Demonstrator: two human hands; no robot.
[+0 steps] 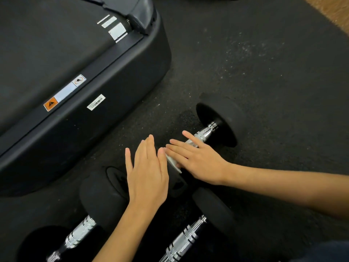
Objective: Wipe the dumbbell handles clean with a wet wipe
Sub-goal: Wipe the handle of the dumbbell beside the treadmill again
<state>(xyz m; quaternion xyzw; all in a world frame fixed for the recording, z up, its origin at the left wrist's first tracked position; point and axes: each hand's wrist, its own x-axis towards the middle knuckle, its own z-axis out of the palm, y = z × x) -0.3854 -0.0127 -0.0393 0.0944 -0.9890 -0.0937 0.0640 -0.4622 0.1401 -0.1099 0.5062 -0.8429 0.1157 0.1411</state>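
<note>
Three black dumbbells with chrome handles lie on the dark rubber floor. The far dumbbell lies slanted in the middle, and my right hand rests flat on its handle with straight fingers. My left hand lies open, fingers straight, over that dumbbell's near end weight, beside the right hand. A second dumbbell lies at the lower left. A third dumbbell sits at the bottom centre. No wet wipe is visible.
A black treadmill base with warning stickers fills the upper left, close to the dumbbells. The rubber mat stretches to the right, and a strip of brown floor shows at the top right corner.
</note>
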